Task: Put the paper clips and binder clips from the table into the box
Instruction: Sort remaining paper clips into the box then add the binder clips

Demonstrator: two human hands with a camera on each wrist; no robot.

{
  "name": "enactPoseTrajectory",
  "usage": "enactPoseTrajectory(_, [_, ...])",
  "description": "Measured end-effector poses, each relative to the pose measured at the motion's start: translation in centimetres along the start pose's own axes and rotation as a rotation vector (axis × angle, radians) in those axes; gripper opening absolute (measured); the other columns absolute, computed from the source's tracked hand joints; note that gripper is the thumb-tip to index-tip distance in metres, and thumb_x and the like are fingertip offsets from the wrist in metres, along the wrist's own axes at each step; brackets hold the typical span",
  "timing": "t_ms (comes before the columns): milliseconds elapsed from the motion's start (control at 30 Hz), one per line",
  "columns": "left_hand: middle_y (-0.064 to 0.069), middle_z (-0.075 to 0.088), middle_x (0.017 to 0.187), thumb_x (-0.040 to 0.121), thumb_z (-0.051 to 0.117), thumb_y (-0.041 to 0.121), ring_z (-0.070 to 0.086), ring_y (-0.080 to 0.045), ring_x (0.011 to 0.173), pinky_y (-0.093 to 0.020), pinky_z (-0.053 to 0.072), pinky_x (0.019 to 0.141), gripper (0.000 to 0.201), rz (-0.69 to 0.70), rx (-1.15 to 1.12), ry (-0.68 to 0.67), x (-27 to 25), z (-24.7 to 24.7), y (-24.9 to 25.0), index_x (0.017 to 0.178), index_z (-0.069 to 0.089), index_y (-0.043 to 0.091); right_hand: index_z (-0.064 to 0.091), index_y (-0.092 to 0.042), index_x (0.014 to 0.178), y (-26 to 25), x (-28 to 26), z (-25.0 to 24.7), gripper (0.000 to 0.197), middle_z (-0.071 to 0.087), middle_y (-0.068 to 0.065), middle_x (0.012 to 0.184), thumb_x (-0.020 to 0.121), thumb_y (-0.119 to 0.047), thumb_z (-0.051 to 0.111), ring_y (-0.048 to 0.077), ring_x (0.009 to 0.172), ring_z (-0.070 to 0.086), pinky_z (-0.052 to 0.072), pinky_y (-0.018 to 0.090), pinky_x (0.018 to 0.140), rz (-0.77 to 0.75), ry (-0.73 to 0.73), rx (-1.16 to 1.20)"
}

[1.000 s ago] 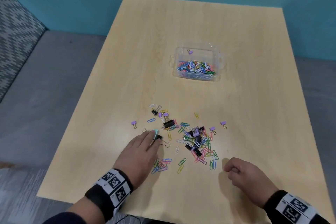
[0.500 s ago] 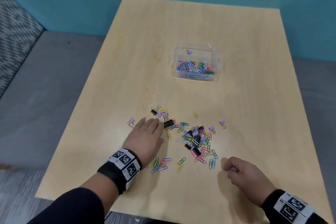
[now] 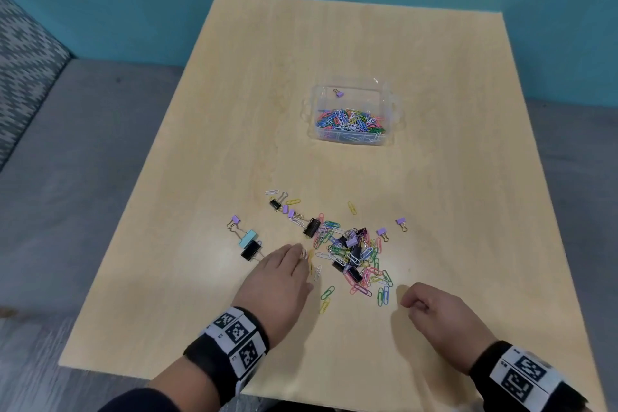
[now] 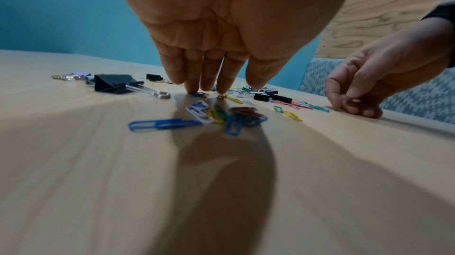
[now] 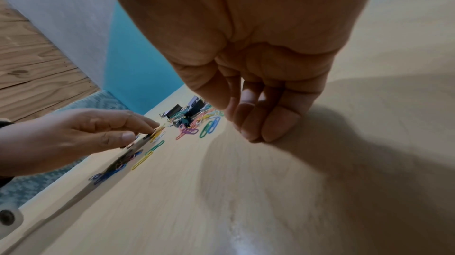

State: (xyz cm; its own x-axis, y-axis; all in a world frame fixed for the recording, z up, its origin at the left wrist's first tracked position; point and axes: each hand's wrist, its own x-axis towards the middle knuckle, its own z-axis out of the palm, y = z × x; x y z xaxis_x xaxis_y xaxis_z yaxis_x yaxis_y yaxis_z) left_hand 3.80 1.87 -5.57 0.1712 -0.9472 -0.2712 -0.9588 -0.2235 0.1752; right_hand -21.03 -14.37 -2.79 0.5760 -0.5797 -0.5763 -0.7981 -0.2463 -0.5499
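Our left hand (image 3: 277,281) had slid off the teal and black binder clips (image 3: 249,244), leaving them on the table (image 3: 334,60), its straight fingers (image 4: 192,84) now pressing loose paper clips (image 4: 198,94), while our right hand (image 3: 441,314) rested loosely curled, seemingly empty, so nothing was yet heading for the box (image 3: 388,100).

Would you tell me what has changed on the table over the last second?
The left hand slid the light-blue and black binder clips leftwards, towards the small purple binder clip, then drew back off them; its straight fingers now press on coloured paper clips. The right hand, loosely curled on the wooden table, and the clear plastic box stayed put.
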Motion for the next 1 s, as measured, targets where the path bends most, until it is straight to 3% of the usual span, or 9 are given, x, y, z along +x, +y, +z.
enactPoseTrajectory(133, [-0.010,0.049,0.137,0.090,0.033,0.036,0.050,-0.029,0.117,-0.043,0.050,0.089,0.053,-0.042,0.000,0.031,0.1,-0.7,0.7,0.135,0.044,0.010,0.058,-0.029,0.094,-1.0,-0.1,0.5,0.021,0.050,-0.012,0.085,0.082,-0.013,0.051,0.012,0.074,0.053,0.046,0.031,0.069,-0.187,0.125,-0.129])
enactPoseTrajectory(300, [-0.007,0.053,0.130,0.087,0.039,0.036,0.052,-0.029,0.105,-0.042,0.050,0.080,0.047,-0.039,0.058,0.043,0.9,-1.0,1.4,0.125,0.053,0.013,0.044,-0.021,0.132,-2.9,0.3,1.7,0.053,0.045,-0.001,0.116,0.079,-0.019,0.043,0.023,0.102,0.045,0.046,0.034,0.087,-0.202,0.101,-0.356])
enactPoseTrajectory(400, [-0.006,0.057,0.122,0.085,0.036,0.033,0.055,-0.028,0.097,-0.039,0.052,0.073,0.042,-0.030,0.043,0.099,1.0,-1.3,1.5,0.115,0.058,0.012,0.043,-0.021,0.131,-3.9,0.1,2.9,0.053,0.044,-0.001,0.118,0.078,-0.018,0.043,0.023,0.102,0.042,0.044,0.032,0.088,-0.262,0.063,-0.454])
enactPoseTrajectory(467, [-0.007,0.056,0.119,0.083,0.049,0.025,0.053,-0.028,0.093,-0.038,0.050,0.070,0.036,-0.058,0.011,0.127,1.6,-1.7,1.4,0.116,0.054,0.012,0.045,-0.022,0.126,-4.2,-0.2,3.4,0.046,0.043,-0.003,0.117,0.080,-0.017,0.043,0.022,0.103,0.042,0.043,0.030,0.087,-0.297,0.039,-0.431])
enactPoseTrajectory(533, [-0.008,0.053,0.117,0.071,0.064,0.009,0.050,-0.028,0.091,-0.037,0.049,0.068,0.053,-0.127,-0.011,0.095,2.9,-2.6,1.0,0.121,0.049,0.013,0.048,-0.023,0.123,-4.0,-0.2,3.5,0.042,0.044,-0.005,0.116,0.081,-0.016,0.044,0.021,0.103,0.042,0.042,0.029,0.086,-0.294,0.049,-0.388])
enactPoseTrajectory(633, [-0.008,0.047,0.119,0.066,0.057,0.001,0.044,-0.029,0.098,-0.038,0.043,0.075,0.072,-0.108,0.069,0.036,5.2,-4.3,-0.1,0.134,0.037,0.014,0.051,-0.024,0.123,-3.3,-0.2,3.3,0.044,0.045,-0.005,0.115,0.080,-0.014,0.045,0.020,0.103,0.043,0.043,0.029,0.087,-0.261,0.070,-0.363])
enactPoseTrajectory(833, [-0.004,0.054,0.098,0.071,0.057,0.011,0.045,-0.028,0.089,-0.037,0.036,0.071,0.045,0.085,0.219,0.004,7.8,-5.3,-1.4,0.115,0.054,0.018,0.048,-0.026,0.130,-2.3,-0.5,2.4,0.048,0.043,-0.006,0.119,0.083,-0.019,0.044,0.018,0.108,0.042,0.038,0.024,0.092,-0.244,0.053,-0.340])
enactPoseTrajectory(933, [-0.003,0.054,0.081,0.063,0.065,0.010,0.046,-0.028,0.075,-0.034,0.035,0.062,0.033,0.113,0.194,0.095,7.8,-5.2,-1.4,0.095,0.062,0.017,0.047,-0.026,0.130,-2.0,-0.7,2.4,0.047,0.043,-0.007,0.120,0.084,-0.021,0.042,0.018,0.109,0.043,0.039,0.024,0.091,-0.226,0.061,-0.328])
enactPoseTrajectory(1000, [-0.003,0.056,0.081,0.064,0.063,0.011,0.047,-0.028,0.074,-0.034,0.038,0.062,0.035,0.096,0.127,0.145,7.6,-5.0,-1.3,0.098,0.065,0.018,0.047,-0.026,0.130,-1.9,-0.8,2.4,0.046,0.043,-0.007,0.120,0.085,-0.022,0.041,0.017,0.109,0.043,0.040,0.025,0.090,-0.219,0.068,-0.320])
